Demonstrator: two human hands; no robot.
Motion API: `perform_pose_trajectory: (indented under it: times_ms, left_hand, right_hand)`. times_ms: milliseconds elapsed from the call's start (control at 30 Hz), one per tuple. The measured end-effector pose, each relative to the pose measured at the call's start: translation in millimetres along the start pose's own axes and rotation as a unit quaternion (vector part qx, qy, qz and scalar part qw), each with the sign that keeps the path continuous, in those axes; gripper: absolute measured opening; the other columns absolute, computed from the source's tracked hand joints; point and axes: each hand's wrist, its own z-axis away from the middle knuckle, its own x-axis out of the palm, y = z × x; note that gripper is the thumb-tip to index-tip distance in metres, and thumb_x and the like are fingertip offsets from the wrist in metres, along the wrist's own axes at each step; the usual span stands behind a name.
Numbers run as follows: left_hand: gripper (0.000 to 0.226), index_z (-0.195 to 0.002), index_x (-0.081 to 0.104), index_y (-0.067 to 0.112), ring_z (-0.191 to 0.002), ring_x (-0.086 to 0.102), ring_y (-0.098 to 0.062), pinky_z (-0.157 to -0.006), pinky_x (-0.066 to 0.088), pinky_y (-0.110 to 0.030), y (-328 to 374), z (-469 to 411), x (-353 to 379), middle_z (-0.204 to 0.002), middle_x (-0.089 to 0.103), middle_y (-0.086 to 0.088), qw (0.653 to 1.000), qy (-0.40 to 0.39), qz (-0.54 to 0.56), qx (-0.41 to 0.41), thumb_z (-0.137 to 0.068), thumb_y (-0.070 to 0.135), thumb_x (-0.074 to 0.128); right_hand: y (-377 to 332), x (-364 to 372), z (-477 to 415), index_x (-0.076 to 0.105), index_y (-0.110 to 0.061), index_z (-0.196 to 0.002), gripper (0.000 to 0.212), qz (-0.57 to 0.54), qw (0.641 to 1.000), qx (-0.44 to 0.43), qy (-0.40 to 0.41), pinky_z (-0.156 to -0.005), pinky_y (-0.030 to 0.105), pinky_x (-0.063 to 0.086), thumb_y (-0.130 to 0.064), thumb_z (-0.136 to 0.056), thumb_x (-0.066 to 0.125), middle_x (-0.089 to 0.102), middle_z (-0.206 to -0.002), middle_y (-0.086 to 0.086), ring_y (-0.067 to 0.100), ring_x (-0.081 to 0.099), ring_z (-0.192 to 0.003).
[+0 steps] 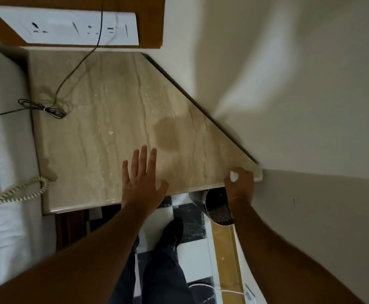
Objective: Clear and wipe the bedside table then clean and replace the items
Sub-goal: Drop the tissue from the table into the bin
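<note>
The bedside table [104, 119] has a beige marble top cut at an angle along the wall. My left hand [143, 178] lies flat on its front part, fingers spread, holding nothing. At the table's front right corner my right hand [240, 183] is closed around a small white wad [234, 176], a tissue or cloth, only a bit of which shows. A thin black cable [45, 108] lies bundled on the table's left side and runs up to the wall socket panel [69, 27]. A darker damp-looking patch [168, 132] marks the stone.
A white bed [1, 139] lies along the left, with a coiled cream phone cord [21, 193] on it. A perforated metal bin [217, 205] stands on the checkered floor under the table's right corner. A white wall [288, 95] borders the right. My shoe [172, 231] is below.
</note>
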Motion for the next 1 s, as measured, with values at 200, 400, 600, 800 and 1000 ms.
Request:
perform_pose_trajectory:
  times_ms: [200, 400, 600, 800, 1000]
  left_hand:
    - [0.095, -0.172, -0.016, 0.023, -0.168, -0.013, -0.028, -0.135, -0.001, -0.058, 12, 12, 13, -0.181, -0.018, -0.008, 1.0, -0.016, -0.004, 0.0, -0.102, 0.059, 0.039]
    - [0.096, -0.172, -0.015, 0.022, -0.169, -0.011, -0.029, -0.135, 0.001, -0.058, 4, 22, 29, -0.181, -0.016, -0.008, 1.0, -0.016, -0.015, -0.005, -0.1, 0.058, 0.038]
    - [0.097, -0.171, -0.017, 0.024, -0.168, -0.013, -0.028, -0.135, -0.001, -0.057, -7, 33, 37, -0.181, -0.019, -0.006, 1.0, -0.018, -0.017, -0.019, -0.1, 0.059, 0.038]
    - [0.097, -0.17, -0.022, 0.024, -0.168, -0.017, -0.027, -0.136, -0.002, -0.056, -12, 58, 18, -0.179, -0.024, -0.005, 0.998, -0.022, -0.01, -0.053, -0.101, 0.059, 0.037]
    - [0.096, -0.169, -0.026, 0.025, -0.166, -0.024, -0.027, -0.135, -0.006, -0.056, -22, 84, -5, -0.177, -0.03, -0.004, 0.996, -0.01, 0.008, -0.083, -0.102, 0.057, 0.035]
  right_hand:
    - [83, -12, 43, 0.071, -0.008, -0.126, 0.036, -0.027, 0.994, 0.1, 0.016, -0.098, 0.052, 0.058, -0.009, -0.09, 0.073, 0.067, -0.125, 0.022, 0.04, 0.068, -0.112]
    - [108, -7, 50, 0.068, -0.009, -0.129, 0.036, -0.05, 0.995, 0.084, 0.005, -0.104, 0.05, 0.055, -0.013, -0.094, 0.075, 0.068, -0.128, 0.019, 0.038, 0.066, -0.118]
    - [106, -8, 36, 0.052, -0.012, -0.149, 0.064, -0.027, 0.996, 0.082, -0.02, -0.114, 0.052, 0.044, -0.021, -0.092, 0.079, 0.052, -0.154, 0.014, 0.038, 0.053, -0.14]
    - [104, -19, 56, 0.053, -0.009, -0.147, 0.06, 0.041, 0.997, -0.007, -0.059, -0.116, 0.055, 0.045, -0.017, -0.092, 0.076, 0.055, -0.15, 0.016, 0.038, 0.052, -0.14]
    - [73, -19, 81, 0.046, -0.012, -0.156, 0.074, 0.113, 0.986, -0.101, -0.07, -0.12, 0.056, 0.042, -0.023, -0.091, 0.079, 0.047, -0.16, 0.014, 0.036, 0.045, -0.148]
